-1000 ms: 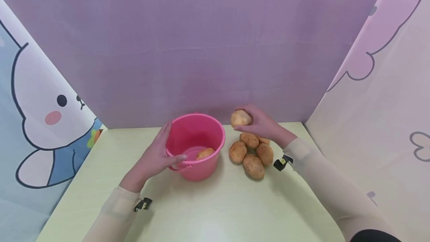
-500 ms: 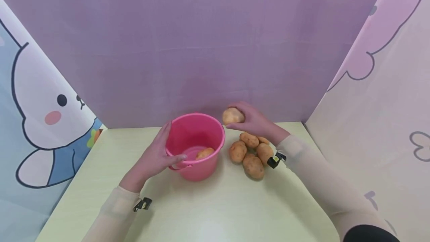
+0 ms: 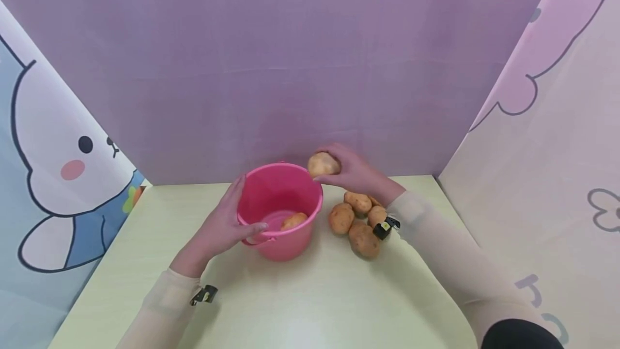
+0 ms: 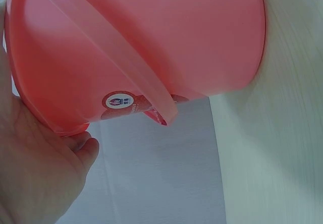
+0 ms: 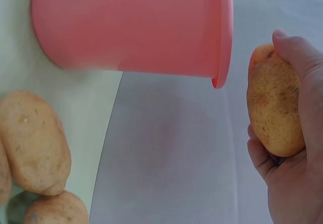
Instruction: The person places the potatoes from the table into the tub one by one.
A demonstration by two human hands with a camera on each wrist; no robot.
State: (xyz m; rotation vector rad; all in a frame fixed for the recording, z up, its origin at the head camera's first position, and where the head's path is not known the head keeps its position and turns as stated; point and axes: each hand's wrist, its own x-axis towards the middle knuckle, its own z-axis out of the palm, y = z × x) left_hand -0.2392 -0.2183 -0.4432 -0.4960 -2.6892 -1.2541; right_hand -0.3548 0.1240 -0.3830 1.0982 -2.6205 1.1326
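Observation:
A pink bucket [image 3: 286,245] stands upright on the table, its handle [image 4: 121,57] hanging down the side. My left hand [image 3: 220,228] holds the bucket's left rim, thumb across the front. One potato [image 3: 294,221] lies inside at the bottom. Raised by the bucket's right rim, a pale brown potato [image 5: 275,100] is gripped between the thumb and fingers of my right hand [image 3: 351,168]. Below that hand, several potatoes [image 3: 364,239] sit clustered on the table, partly covered by the right wrist in the head view.
The light table [image 3: 286,306] runs back to a purple cloth wall [image 3: 290,69]. Printed panels flank it, with a cartoon rabbit [image 3: 53,139] on the left one. A small black device [image 3: 204,295] is worn at the left wrist, and another [image 3: 386,227] at the right.
My right hand has carried its potato leftward and slightly up, from above the potato cluster to the bucket's right rim. The left hand and the bucket have stayed in place.

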